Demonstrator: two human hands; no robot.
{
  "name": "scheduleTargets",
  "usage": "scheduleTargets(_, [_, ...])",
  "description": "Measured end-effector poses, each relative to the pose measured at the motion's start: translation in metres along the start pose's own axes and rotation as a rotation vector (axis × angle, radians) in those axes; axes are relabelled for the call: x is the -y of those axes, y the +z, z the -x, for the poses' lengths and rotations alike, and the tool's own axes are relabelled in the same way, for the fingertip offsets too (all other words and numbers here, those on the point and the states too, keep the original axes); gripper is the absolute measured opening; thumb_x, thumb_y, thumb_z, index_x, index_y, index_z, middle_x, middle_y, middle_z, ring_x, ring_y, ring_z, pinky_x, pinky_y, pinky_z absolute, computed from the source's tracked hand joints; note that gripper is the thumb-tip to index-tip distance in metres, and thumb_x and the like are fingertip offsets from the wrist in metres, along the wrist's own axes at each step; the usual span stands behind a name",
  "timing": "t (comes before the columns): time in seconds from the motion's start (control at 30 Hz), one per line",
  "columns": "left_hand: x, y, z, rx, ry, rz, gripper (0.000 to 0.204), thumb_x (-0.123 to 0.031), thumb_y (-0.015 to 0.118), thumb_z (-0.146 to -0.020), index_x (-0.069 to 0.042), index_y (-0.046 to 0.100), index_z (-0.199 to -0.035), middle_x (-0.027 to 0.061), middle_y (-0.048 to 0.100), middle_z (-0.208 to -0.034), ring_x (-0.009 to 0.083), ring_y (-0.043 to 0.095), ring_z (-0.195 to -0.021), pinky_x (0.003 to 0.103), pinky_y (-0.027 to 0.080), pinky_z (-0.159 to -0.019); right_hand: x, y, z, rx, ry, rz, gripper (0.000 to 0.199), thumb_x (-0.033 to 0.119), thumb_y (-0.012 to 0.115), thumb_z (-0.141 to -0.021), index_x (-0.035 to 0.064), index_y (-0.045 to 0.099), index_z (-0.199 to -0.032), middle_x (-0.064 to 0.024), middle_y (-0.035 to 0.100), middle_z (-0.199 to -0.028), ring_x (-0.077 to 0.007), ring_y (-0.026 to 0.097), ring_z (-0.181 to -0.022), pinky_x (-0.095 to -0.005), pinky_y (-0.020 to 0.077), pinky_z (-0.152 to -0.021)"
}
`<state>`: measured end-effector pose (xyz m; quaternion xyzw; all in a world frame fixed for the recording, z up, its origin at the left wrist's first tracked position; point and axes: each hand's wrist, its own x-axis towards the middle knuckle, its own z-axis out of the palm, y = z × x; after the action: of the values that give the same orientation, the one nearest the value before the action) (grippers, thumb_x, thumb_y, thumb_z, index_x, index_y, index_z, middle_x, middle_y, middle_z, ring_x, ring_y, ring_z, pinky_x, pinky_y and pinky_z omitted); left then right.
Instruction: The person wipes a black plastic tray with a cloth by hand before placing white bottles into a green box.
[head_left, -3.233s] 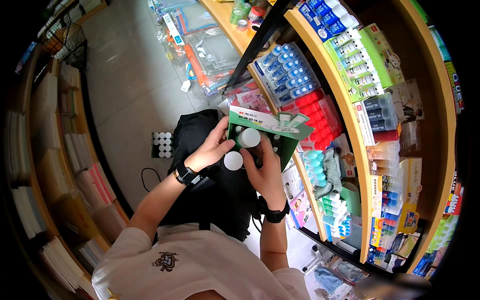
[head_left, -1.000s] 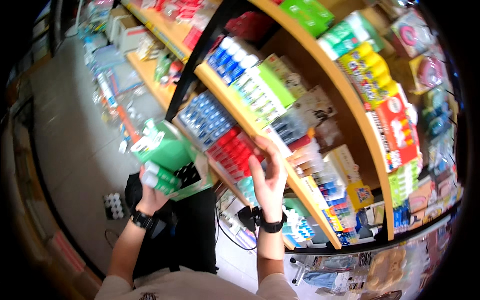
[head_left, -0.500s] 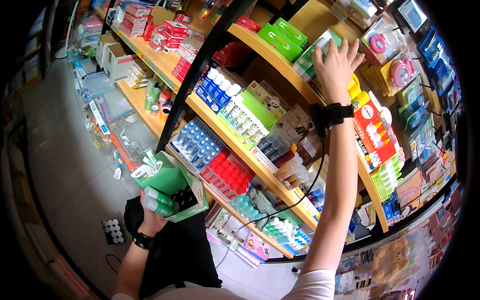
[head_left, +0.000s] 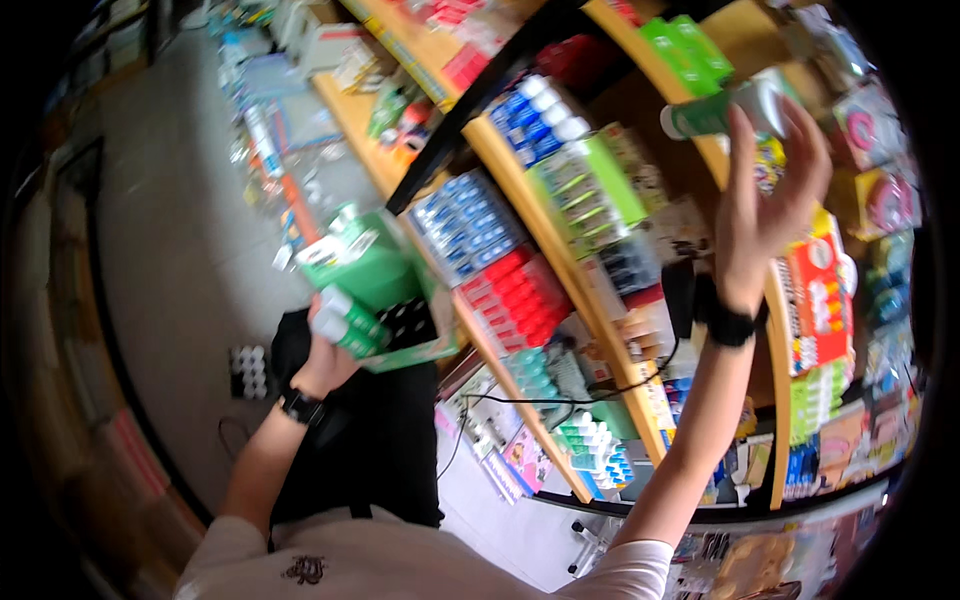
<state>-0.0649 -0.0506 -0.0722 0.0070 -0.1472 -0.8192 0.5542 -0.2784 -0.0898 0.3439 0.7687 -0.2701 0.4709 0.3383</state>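
Observation:
My right hand (head_left: 765, 200) is raised at the upper shelf, its fingers and thumb around a green-and-white cylindrical tube (head_left: 705, 115) lying on its side. Motion smears its details. Low on the left, my left hand (head_left: 330, 362) grips green tubes with white caps (head_left: 350, 322), at least two of them. These are at the near side of an open green cardboard box (head_left: 375, 270), whose flap stands up. Dark round shapes show inside the box. Whether my left fingers also support the box cannot be seen.
Wooden shelves with black edging (head_left: 545, 205) run diagonally through the view, stocked with blue bottles (head_left: 465, 225), red-capped bottles (head_left: 515, 300) and an orange glue box (head_left: 815, 285). Green boxes (head_left: 685, 55) sit on the top shelf. A thin black cable (head_left: 560, 402) hangs from my right wrist.
My right hand has drawn back from the top shelf and now holds a green-and-white tube. The view has swung, shifting the shelves rightward. My left hand keeps its tubes by the box.

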Motion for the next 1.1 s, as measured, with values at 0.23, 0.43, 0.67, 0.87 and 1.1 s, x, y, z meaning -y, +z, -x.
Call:
scheduleTargets(0.23, [0.005,0.025,0.001,-0.083,-0.055,-0.036,0.062,-0.055,0.026,-0.094,-0.010,0.030,-0.138,0.0057,0.042,-0.134,0.0211,0.040,-0.122,0.038,0.032,-0.103,0.131,0.011,0.116,0.571,0.455,-0.650,0.042,-0.002,0.073,-0.068,0.0008,0.054,-0.106,-0.0169,0.060,-0.108,-0.0304,0.061,-0.096,-0.0335,0.0500,-0.078])
scheduleTargets(0.43, [0.010,0.037,0.005,-0.129,-0.056,-0.243,0.064,-0.057,0.029,-0.093,-0.010,0.031,-0.136,0.0079,0.043,-0.132,0.0223,0.042,-0.121,0.039,0.035,-0.101,0.139,0.052,0.197,0.696,0.590,-0.674,0.035,-0.003,0.069,-0.072,0.0013,0.054,-0.104,-0.0158,0.061,-0.101,-0.0343,0.061,-0.089,-0.0351,0.0504,-0.072])
scheduleTargets(0.67, [0.012,0.039,0.007,-0.139,-0.187,-0.319,0.066,-0.059,0.030,-0.091,-0.012,0.029,-0.138,0.0075,0.040,-0.135,0.0220,0.042,-0.122,0.039,0.035,-0.100,0.126,0.060,0.221,0.801,0.726,-0.676,0.031,0.000,0.067,-0.076,0.0007,0.055,-0.104,-0.0158,0.061,-0.098,-0.0332,0.060,-0.086,-0.0362,0.0484,-0.073])
scheduleTargets(0.87, [0.020,0.033,0.001,-0.091,-0.236,-0.338,0.063,-0.051,0.031,-0.095,-0.019,0.009,-0.143,0.0065,0.027,-0.143,0.0217,0.034,-0.129,0.040,0.035,-0.102,0.123,0.061,0.228,0.821,0.724,-0.663,0.026,0.003,0.065,-0.079,0.0004,0.056,-0.103,-0.0144,0.060,-0.096,-0.0315,0.060,-0.079,-0.0343,0.0481,-0.067])
scheduleTargets(1.1, [0.025,0.036,-0.003,-0.110,-0.230,-0.338,0.058,-0.044,0.032,-0.096,-0.019,0.007,-0.142,0.0069,0.026,-0.142,0.0205,0.034,-0.129,0.039,0.037,-0.100,0.132,0.058,0.233,0.725,0.976,-0.750,0.018,0.003,0.060,-0.084,0.0006,0.060,-0.102,-0.0121,0.058,-0.098,-0.0233,0.059,-0.075,-0.0293,0.0468,-0.064])
